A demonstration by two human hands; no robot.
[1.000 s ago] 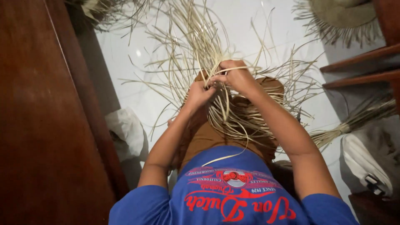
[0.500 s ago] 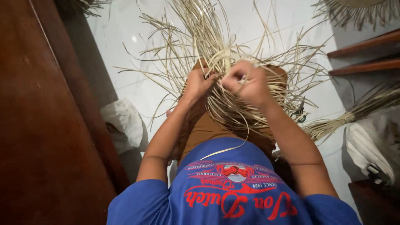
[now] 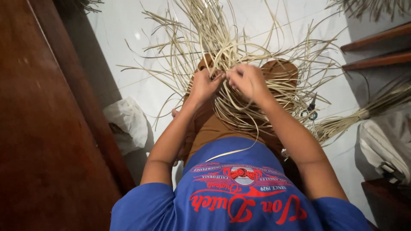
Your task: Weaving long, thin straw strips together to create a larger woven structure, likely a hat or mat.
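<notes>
Both hands pinch pale straw strands over the lap.

Left hand (image 3: 205, 85) and right hand (image 3: 247, 81) close their fingers on the straw strands (image 3: 239, 109) at centre; scissors (image 3: 311, 112) lie at 3 o'clock, white bag (image 3: 126, 124) at 9, tied straw bundle (image 3: 351, 119) beyond.

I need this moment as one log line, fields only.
left hand: grips straw strips | right hand: pinches strips | work: on lap | scissors: floor, right | bundle: floor, right

One head-worn camera looks steeply down, close over the person's lap onto the white floor (image 3: 124, 38).
</notes>
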